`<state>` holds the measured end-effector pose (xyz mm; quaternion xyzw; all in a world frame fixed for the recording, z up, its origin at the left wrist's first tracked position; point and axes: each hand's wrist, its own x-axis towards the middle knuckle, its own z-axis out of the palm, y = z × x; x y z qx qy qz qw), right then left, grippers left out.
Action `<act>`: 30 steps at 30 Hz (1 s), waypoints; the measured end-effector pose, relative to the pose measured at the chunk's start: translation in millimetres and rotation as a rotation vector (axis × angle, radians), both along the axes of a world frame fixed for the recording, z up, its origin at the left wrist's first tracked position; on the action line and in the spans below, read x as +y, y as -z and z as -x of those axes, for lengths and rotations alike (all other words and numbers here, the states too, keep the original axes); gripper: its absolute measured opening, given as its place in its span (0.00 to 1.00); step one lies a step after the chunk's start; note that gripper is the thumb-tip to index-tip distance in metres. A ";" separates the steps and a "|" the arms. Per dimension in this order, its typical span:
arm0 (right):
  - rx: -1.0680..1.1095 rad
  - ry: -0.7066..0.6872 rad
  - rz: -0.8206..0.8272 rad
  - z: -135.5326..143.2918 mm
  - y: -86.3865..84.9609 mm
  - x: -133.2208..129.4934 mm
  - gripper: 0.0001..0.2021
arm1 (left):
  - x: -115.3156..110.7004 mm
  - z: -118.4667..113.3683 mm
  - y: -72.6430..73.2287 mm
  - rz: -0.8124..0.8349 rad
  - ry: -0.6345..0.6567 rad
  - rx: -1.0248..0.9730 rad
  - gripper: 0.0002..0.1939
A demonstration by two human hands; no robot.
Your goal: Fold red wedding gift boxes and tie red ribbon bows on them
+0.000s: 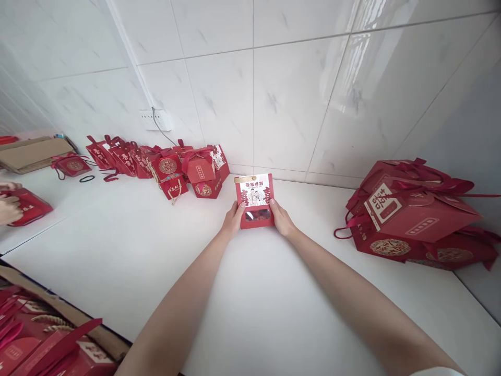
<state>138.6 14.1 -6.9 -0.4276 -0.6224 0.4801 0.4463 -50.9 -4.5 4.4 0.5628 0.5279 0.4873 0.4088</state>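
A small red gift box [257,218] with a white printed panel and a clear window stands upright near the middle of the white table [250,292]. My left hand [234,219] grips its left side, and my right hand [282,218] grips its right side. Both thumbs rest on the front face while the other fingers are mostly hidden behind the box. A gold strip runs along the top left edge of the box. What shows through the window is dark and too small to make out.
Red gift boxes [201,175] with ribbons line the wall to the left. Larger red boxes [415,219] are stacked at right. An open carton of red boxes [58,339] sits lower left. Another person's hand [10,206] holds a red package [33,209] at far left.
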 end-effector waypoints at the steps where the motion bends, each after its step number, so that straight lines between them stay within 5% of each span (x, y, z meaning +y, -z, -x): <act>1: 0.016 -0.004 0.017 0.2 0.8 1.0 0.31 | 0.0 0.2 -0.6 0.004 -0.001 -0.002 0.30; 7: 0.005 0.016 0.009 -0.1 -0.5 1.2 0.31 | 1.5 -1.5 1.0 -0.009 -0.023 0.041 0.29; 12: -0.046 -0.073 -0.162 -0.6 -2.7 -3.5 0.30 | 0.7 -1.3 -0.1 -0.346 -0.244 0.177 0.25; 15: -0.166 -0.104 -0.291 0.9 -5.4 -7.3 0.31 | 1.3 3.5 0.0 -0.372 -0.314 0.326 0.25; 18: -0.290 -0.146 -0.373 3.2 -6.2 -10.1 0.30 | 3.8 8.7 3.2 -0.279 -0.180 0.433 0.34; 24: -0.280 -0.039 -0.458 5.2 -3.0 -11.4 0.28 | 6.5 11.6 6.7 -0.256 0.095 0.304 0.51; 27: -0.268 -0.004 -0.476 4.9 -3.2 -12.2 0.29 | 5.2 10.1 3.4 -0.230 0.117 0.230 0.48; 30: -0.266 -0.114 -0.439 5.0 -4.6 -12.9 0.30 | 3.8 8.9 -0.4 -0.148 0.116 0.067 0.36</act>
